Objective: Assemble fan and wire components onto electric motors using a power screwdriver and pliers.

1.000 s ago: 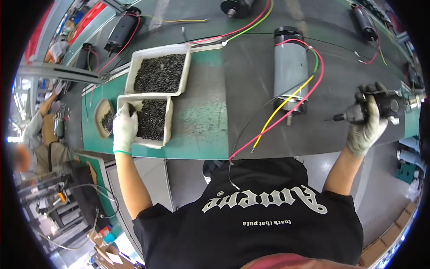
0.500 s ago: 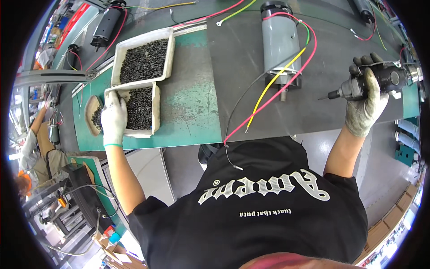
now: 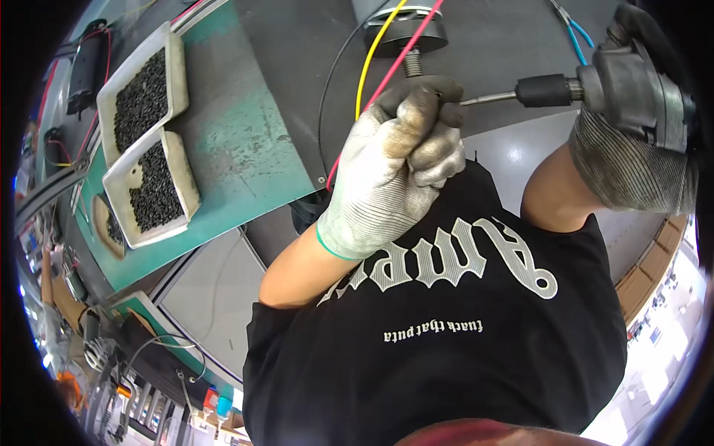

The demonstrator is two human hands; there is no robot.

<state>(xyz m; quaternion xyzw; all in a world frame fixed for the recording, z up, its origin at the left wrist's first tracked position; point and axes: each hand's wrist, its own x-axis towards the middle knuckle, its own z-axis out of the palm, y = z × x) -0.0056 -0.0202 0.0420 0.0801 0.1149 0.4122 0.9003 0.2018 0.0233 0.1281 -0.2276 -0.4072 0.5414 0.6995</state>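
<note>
My left hand [image 3: 401, 149], in a white glove with darkened fingertips, is closed in a pinch just below the threaded shaft [image 3: 413, 64] of a grey cylindrical motor [image 3: 405, 33]. What its fingers hold, if anything, is too small and hidden to make out. At those fingertips ends the thin bit [image 3: 491, 98] of a dark power screwdriver [image 3: 621, 93]. Wrapped around the tool's body, my right hand [image 3: 632, 160] wears a gloved grip stained grey. Red [image 3: 401, 59], yellow and black wires run from the motor down behind my left hand.
To the left, two white trays [image 3: 183, 82] of small black parts [image 3: 156, 186] sit on the green mat [image 3: 245, 149], with a small scoop-like dish [image 3: 104, 227] beside them. Blue-handled pliers [image 3: 576, 41] lie at the far right. Another dark motor [image 3: 88, 70] stands far left.
My left hand has left the small tray and come right, to the screwdriver's bit in front of the motor. The screwdriver in my right hand is nearer, and the view has shifted.
</note>
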